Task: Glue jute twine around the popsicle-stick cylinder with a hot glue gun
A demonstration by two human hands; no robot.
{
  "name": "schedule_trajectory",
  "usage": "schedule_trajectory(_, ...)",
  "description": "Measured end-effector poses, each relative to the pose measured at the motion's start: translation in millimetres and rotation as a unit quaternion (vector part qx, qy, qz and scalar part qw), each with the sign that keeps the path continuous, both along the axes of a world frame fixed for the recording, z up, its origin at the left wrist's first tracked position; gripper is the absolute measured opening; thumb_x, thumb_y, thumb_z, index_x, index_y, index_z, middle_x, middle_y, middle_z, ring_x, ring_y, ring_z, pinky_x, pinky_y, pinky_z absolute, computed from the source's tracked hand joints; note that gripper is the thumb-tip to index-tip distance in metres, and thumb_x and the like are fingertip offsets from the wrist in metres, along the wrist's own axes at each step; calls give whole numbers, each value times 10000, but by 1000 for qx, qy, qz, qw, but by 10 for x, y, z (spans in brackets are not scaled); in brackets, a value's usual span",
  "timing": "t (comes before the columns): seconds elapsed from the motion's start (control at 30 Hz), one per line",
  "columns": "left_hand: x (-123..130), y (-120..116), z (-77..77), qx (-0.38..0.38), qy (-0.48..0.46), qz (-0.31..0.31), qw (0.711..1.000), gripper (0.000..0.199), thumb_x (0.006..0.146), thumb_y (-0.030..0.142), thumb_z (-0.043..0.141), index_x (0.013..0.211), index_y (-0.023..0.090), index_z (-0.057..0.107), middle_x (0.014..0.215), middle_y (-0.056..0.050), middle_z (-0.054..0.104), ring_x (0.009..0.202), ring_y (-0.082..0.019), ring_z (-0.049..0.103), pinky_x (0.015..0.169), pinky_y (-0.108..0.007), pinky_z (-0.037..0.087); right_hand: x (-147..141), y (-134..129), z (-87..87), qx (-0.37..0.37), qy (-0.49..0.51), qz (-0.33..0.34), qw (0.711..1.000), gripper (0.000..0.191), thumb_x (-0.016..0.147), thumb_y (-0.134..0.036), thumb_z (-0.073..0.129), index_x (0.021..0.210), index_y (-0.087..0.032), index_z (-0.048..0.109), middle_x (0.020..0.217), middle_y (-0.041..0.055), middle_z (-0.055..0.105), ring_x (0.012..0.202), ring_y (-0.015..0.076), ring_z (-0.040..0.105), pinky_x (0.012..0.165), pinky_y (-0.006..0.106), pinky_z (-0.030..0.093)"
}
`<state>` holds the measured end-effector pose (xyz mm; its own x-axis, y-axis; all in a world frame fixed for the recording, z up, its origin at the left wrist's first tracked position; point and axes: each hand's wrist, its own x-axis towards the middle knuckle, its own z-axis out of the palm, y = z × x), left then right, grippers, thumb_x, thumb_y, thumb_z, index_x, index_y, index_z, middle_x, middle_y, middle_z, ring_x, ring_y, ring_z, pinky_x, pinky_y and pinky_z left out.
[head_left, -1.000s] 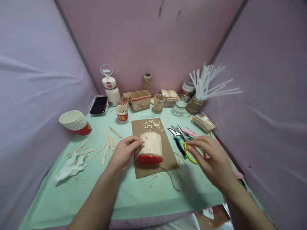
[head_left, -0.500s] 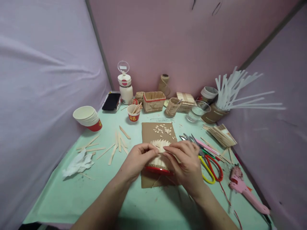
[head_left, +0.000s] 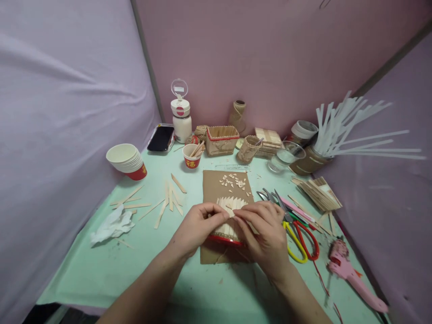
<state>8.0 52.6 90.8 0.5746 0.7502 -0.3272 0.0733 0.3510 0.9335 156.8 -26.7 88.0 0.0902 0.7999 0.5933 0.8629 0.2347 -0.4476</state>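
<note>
My left hand (head_left: 205, 223) and my right hand (head_left: 261, 227) meet fingertip to fingertip, both pinching a small pale wood chip (head_left: 231, 213). Just beneath them is a piece made of pale wooden sticks (head_left: 224, 228) with jagged pointed tops and a red band (head_left: 227, 240) along its near edge. It rests on a brown cardboard sheet (head_left: 211, 184). More small wood chips (head_left: 232, 181) lie scattered on the far part of the cardboard. My fingers hide part of the stick piece.
To the right lie scissors (head_left: 305, 240) and a pink glue gun (head_left: 357, 279). Loose wooden sticks (head_left: 168, 198) and a crumpled tissue (head_left: 113, 227) are at left. Stacked paper cups (head_left: 126, 162), a stick-filled cup (head_left: 191, 157), a box (head_left: 222, 143) and a glass of water (head_left: 281, 159) stand farther back.
The whole view has shifted slightly, so most things appear a little farther right. Both hands stay together over the stick piece, still pinching at the chip.
</note>
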Motion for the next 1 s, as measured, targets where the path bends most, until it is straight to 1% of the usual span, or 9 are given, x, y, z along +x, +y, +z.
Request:
schedule_trajectory(0.2,4,7,12,4,13,-9,1000,182,733,326,645,683,151,635,669,15,564,661,-104,449,655,-235,347,28,4,4,-10,5,17,1000,121,845,-131,608,927,-206,657,875,40,651,833,181,542,797,385,337)
schedule_trajectory(0.43,6,10,79,18,28,-22,999,172,734,321,637,675,159,633,673,19,579,671,-110,475,671,-239,367,61,-29,20,-16,-1,24,1000,123,845,-131,611,932,-208,650,866,34,653,836,183,538,799,388,327)
schedule_trajectory(0.57,20,17,142,34,47,-31,998,164,736,318,629,684,164,645,695,14,612,693,-119,511,702,-248,388,59,-43,10,-7,7,25,1000,125,852,-133,603,946,-202,646,880,41,654,838,182,541,797,389,332)
schedule_trajectory(0.73,37,3,201,69,74,-44,994,186,760,339,609,701,168,654,701,12,627,678,-121,525,683,-249,401,65,-48,-6,-6,19,24,1000,111,851,-130,602,929,-195,646,873,40,652,837,182,543,798,390,334)
schedule_trajectory(0.87,45,-25,192,110,90,-44,989,194,786,346,589,726,175,660,735,7,646,707,-129,542,694,-251,409,76,-47,-34,-14,44,18,999,107,847,-139,607,926,-199,647,874,40,646,836,181,545,784,378,346)
schedule_trajectory(1.0,59,-42,168,123,97,-47,987,173,798,322,576,743,179,656,748,1,648,733,-137,555,712,-257,419,79,-55,-55,-24,59,15,998,93,846,-152,611,916,-207,641,859,31,642,827,179,548,777,371,343)
